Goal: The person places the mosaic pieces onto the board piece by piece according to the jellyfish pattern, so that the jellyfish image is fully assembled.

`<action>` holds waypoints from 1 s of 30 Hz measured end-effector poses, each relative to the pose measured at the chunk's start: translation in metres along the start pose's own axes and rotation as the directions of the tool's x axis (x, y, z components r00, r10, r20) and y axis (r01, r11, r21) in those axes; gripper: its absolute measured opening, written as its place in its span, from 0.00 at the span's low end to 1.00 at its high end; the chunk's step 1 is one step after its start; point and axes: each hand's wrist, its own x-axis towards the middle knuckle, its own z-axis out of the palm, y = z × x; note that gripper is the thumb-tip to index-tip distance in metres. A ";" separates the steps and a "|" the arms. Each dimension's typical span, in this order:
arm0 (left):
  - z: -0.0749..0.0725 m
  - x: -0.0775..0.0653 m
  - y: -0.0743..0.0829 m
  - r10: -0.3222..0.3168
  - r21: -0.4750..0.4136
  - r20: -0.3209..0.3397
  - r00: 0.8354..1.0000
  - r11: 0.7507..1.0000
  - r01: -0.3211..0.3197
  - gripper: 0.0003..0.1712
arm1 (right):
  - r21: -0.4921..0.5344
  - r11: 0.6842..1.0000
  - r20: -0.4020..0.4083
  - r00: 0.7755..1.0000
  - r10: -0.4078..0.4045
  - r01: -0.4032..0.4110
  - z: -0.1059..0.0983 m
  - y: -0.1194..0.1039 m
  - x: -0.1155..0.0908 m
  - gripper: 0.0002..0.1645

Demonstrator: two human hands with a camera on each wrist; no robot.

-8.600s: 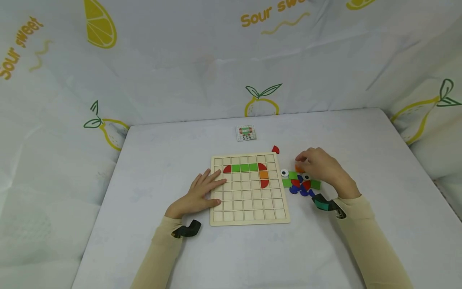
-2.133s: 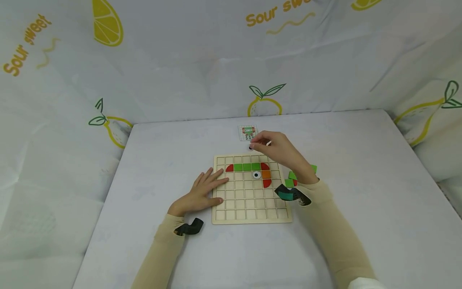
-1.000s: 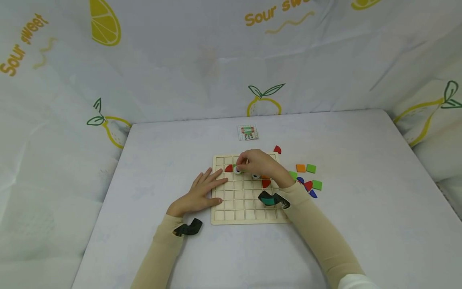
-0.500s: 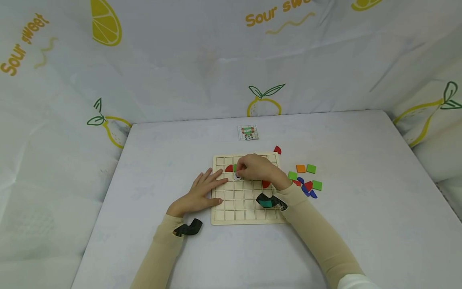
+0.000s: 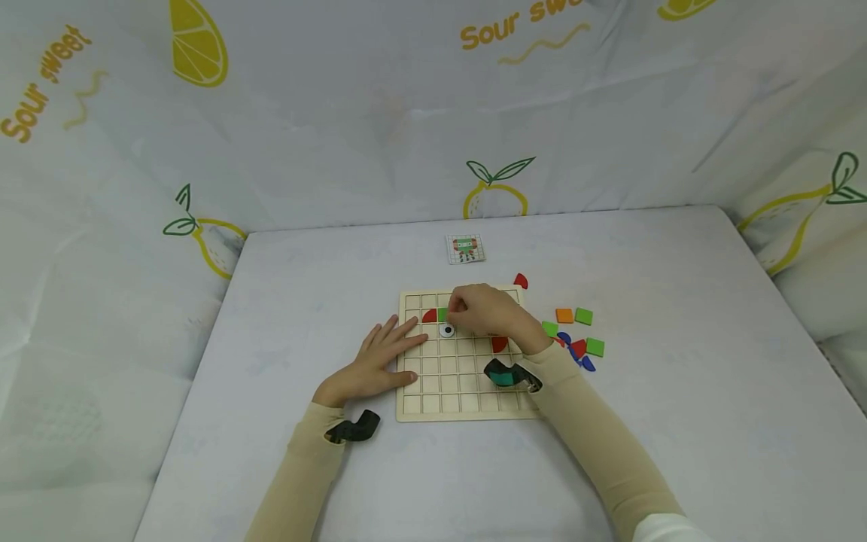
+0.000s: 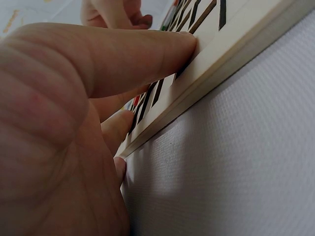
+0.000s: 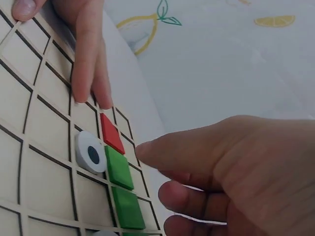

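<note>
The wooden grid board (image 5: 450,384) lies on the table. My left hand (image 5: 374,367) rests on its left edge with fingers spread. Over the upper part of the board hovers my right hand (image 5: 488,310), its fingers loosely bent and holding nothing. Just left of its fingertips, a white eye disc (image 5: 446,330) sits in a cell below the green square (image 5: 443,315). The right wrist view shows the eye disc (image 7: 90,151) apart from my thumb and slightly tilted. A red quarter-round piece (image 5: 430,316) is left of the green square. My right hand covers other pieces in that row.
A small pattern card (image 5: 465,248) lies behind the board. To the right are loose pieces: an orange square (image 5: 564,316), green squares (image 5: 594,347), a red piece (image 5: 578,348) and blue pieces (image 5: 588,364). Another red quarter-round (image 5: 521,281) lies by the board's far right corner.
My right hand carried the second eye disc from near the card to the board's left part, set it in a cell and let go, shifting slightly right. My left hand stayed on the edge.
</note>
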 end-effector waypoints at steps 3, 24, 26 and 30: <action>-0.001 -0.001 0.000 -0.003 0.003 0.000 1.000 1.000 0.003 0.40 | 0.088 0.996 -0.047 0.998 -0.030 0.034 -0.008 0.000 -0.002 0.10; 0.000 0.001 -0.001 -0.028 0.021 0.006 1.000 0.999 0.028 0.40 | 0.227 0.970 -0.237 0.971 -0.031 0.086 -0.063 0.015 -0.053 0.18; 0.000 0.002 -0.001 -0.030 0.024 0.007 1.000 0.999 0.029 0.40 | 0.211 0.975 -0.238 0.971 -0.012 0.064 -0.065 0.023 -0.057 0.18; 0.001 0.002 -0.001 -0.018 0.014 -0.001 1.000 1.000 0.018 0.40 | 0.186 0.983 -0.234 0.971 0.040 0.004 -0.069 0.037 -0.068 0.20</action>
